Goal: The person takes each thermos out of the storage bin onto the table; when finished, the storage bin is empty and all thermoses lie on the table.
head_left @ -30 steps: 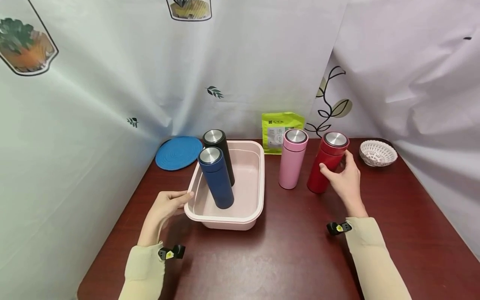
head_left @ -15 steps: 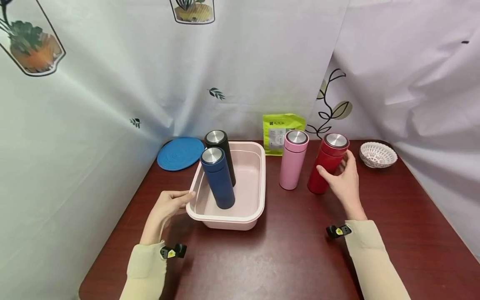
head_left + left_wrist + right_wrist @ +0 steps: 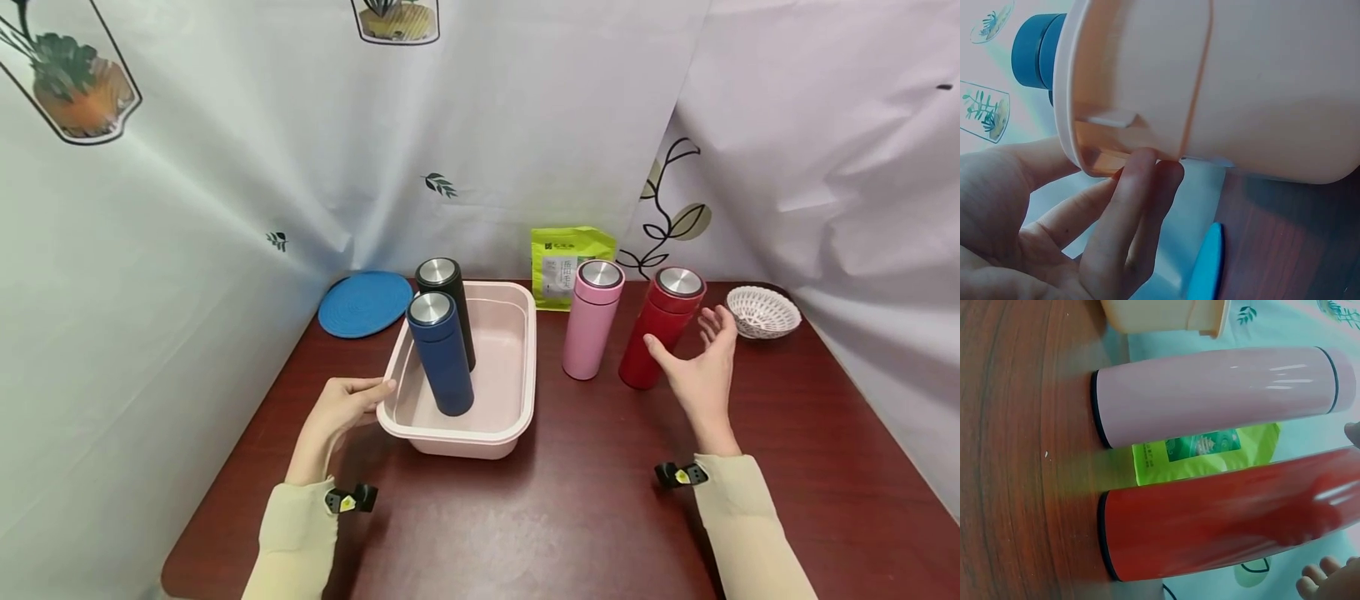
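Observation:
My left hand [image 3: 347, 408] pinches the left rim of a pale pink plastic basin [image 3: 528, 367], thumb over the edge and fingers against the outer wall. Inside the basin a dark blue thermos [image 3: 442, 362] stands upright in front of a black thermos [image 3: 459, 304]. My right hand [image 3: 703, 371] is beside a red thermos [image 3: 651, 342], its fingers spread and apart from it on the right; in the right wrist view, fingertips [image 3: 1315, 578] show a gap to the red thermos [image 3: 1229, 525]. A pink thermos [image 3: 591, 329] stands upright left of the red one.
A lime green pouch [image 3: 558, 271] stands behind the pink thermos. At the back right sits a white woven basket [image 3: 761, 312], and a round blue mat [image 3: 365, 304] lies at the back left. Printed cloth hangs behind the dark red table [image 3: 585, 508].
My right hand has loosened from the red thermos and moved slightly to the right, its fingers spreading. The thermoses and basin stand as before, and my left hand stays on the rim.

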Motion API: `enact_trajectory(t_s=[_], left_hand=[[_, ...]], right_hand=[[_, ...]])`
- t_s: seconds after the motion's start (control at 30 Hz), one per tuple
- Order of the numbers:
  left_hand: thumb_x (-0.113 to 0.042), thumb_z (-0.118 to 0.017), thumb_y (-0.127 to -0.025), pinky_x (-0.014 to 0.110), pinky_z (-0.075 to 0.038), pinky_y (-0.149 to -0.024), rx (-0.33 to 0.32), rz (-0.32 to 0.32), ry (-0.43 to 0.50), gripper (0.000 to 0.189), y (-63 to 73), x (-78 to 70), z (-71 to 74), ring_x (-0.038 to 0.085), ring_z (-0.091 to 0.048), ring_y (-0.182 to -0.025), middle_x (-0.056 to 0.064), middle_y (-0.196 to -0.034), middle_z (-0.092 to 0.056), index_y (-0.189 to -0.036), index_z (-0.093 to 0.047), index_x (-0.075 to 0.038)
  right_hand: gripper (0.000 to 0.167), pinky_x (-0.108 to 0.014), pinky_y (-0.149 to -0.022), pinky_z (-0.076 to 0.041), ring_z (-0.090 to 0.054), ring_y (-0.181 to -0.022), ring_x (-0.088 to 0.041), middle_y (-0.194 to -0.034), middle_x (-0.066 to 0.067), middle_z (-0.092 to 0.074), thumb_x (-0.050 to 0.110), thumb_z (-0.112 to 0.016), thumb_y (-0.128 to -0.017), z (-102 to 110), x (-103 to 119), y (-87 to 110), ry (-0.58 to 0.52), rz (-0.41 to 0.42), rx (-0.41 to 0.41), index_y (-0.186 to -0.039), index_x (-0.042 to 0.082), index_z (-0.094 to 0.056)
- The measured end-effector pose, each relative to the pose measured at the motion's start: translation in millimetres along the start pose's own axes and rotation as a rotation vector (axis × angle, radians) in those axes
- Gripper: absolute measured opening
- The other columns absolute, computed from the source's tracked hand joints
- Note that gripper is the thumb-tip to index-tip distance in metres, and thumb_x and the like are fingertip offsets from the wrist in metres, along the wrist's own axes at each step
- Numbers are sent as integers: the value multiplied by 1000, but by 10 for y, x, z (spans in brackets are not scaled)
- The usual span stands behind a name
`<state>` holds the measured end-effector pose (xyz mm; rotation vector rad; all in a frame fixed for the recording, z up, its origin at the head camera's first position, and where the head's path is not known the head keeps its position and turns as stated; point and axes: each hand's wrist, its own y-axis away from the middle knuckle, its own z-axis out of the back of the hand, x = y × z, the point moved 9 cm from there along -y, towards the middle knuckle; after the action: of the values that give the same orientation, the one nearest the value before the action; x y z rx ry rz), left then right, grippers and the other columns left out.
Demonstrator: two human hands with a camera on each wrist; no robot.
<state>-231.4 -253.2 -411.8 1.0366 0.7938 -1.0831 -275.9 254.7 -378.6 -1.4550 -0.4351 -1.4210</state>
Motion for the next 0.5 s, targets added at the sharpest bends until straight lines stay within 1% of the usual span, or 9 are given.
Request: enact_trajectory(t_s=[0.1, 0.2, 0.37, 0.5], left_hand=[[-29, -70, -91, 39, -59, -82, -2, 4, 1, 58, -5, 2, 0, 18, -70, -93, 31, -125, -61, -132, -55, 10], [-28, -70, -91, 40, -59, -82, -3, 3, -1, 58, -5, 0, -2, 18, -70, -93, 31, -124, -61, -132, -55, 10], [-28, -70, -91, 40, -59, -82, 2, -1, 6, 58, 2, -5, -8, 19, -70, -93, 31, -123, -61, -132, -55, 11], [-27, -70, -91, 40, -60, -81, 5, -3, 11, 58, 4, -9, -12, 19, -70, -93, 32, -123, -61, -132, -54, 11]], right_hand=[[89, -29, -116, -33, -41, -134, -25, -143, -11, -41, 15, -82, -75, 38, 32, 35, -1, 11, -34, -148, 15, -30], [86, -25, -110, -37, -44, -127, -22, -137, -9, -45, 13, -84, -74, 75, 57, 64, -15, 22, -70, -145, 14, -34], [78, -18, -98, -43, -47, -112, -9, -123, -1, -48, 12, -85, -72, 121, 102, 117, -27, 42, -122, -137, 10, -42], [73, -17, -96, -44, -49, -109, -5, -118, 9, -48, 12, -85, -73, 128, 123, 169, -44, 70, -148, -134, 8, -46]])
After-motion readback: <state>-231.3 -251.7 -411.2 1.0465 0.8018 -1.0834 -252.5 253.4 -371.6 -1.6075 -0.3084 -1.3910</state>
